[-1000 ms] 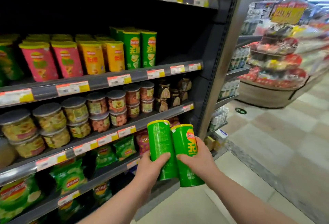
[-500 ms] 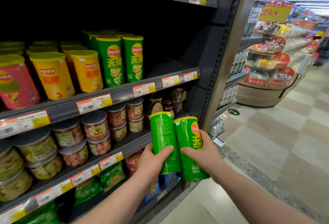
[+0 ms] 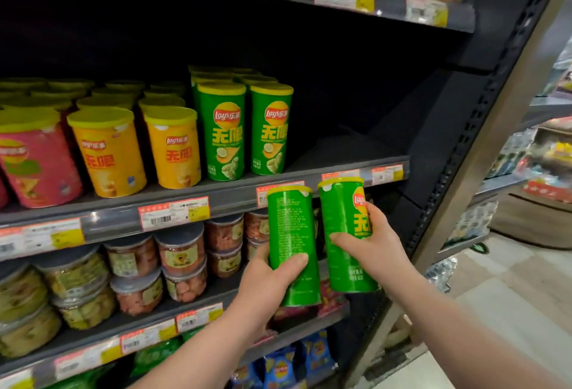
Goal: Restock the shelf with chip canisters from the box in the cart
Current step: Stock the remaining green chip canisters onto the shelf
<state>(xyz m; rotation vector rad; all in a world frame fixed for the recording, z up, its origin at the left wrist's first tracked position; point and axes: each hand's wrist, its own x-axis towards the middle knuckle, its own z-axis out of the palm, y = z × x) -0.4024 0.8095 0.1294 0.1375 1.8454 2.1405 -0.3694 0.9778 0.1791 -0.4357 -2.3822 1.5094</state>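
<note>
1. Left hand [image 3: 263,280] grips left can [image 3: 291,227] low on the body, with the thumb across the front and the fingers wrapped behind. The can is upright, slightly tilted, fine-print side to camera.
2. Right hand [image 3: 377,249] grips right can [image 3: 340,212] at mid-body, thumb on the front, fingers round the right side. The can is upright with its logo turned right.
3. Both cans are green with yellow lids, just beside each other.
4. The lids sit level with the front lip of the shelf [image 3: 229,200] and overlap its price tags [image 3: 173,213]. The held cans are in front of the shelf, not on it.
5. On that shelf, up-left of the held pair, are rows of matching green cans [image 3: 221,138], two at the front. Left of those are yellow cans [image 3: 108,153], then a pink can [image 3: 34,159].
6. On the tier below, behind the hands, are stacked jars [image 3: 182,258] with grey lids.
7. Far right is the rack post [image 3: 495,128]. The aisle display beyond it is too blurred to read.
</note>
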